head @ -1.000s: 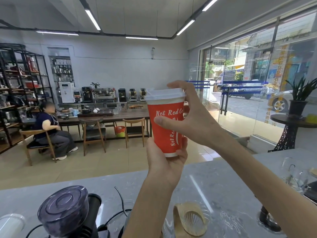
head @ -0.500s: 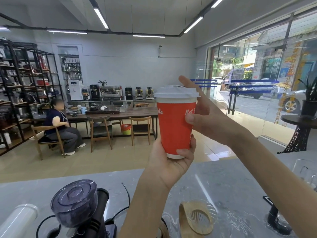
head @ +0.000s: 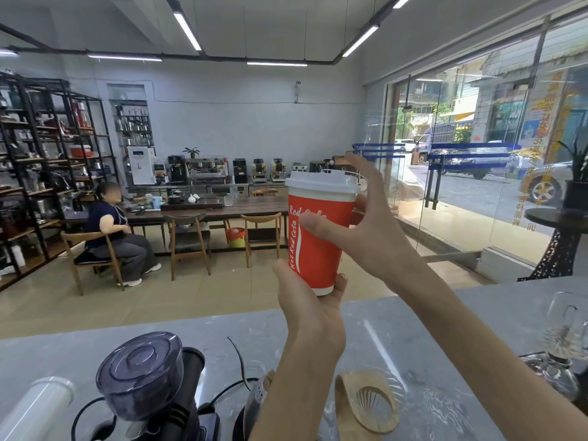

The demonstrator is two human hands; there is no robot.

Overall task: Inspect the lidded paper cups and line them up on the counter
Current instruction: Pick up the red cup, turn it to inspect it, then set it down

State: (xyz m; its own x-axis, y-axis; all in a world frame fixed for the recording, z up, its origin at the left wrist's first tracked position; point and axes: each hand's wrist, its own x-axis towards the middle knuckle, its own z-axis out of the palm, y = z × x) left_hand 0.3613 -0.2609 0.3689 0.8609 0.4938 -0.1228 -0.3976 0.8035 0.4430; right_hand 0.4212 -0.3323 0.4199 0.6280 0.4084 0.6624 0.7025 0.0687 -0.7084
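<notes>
Since the earlier frame the red paper cup (head: 319, 237) had been turned further, so that the white "Net Red Cola" lettering ran up its near side, and the right hand (head: 366, 230) had loosened, its fingers (head: 362, 173) splayed open behind the white lid (head: 322, 183) with only the thumb resting on the cup wall. The left hand (head: 310, 300) gripped the cup by its base, fingers curled closed around the bottom rim, holding it upright and well above the grey marble counter (head: 397, 332). Inspection looked to be the step in hand, the cup being rotated for a look around its sides. Next would likely come lowering it to a bare stretch of counter below the fingers, clear of the coffee grinder (head: 149, 386) to their lower left and the wooden-collared glass dripper (head: 369, 405) beneath them.
</notes>
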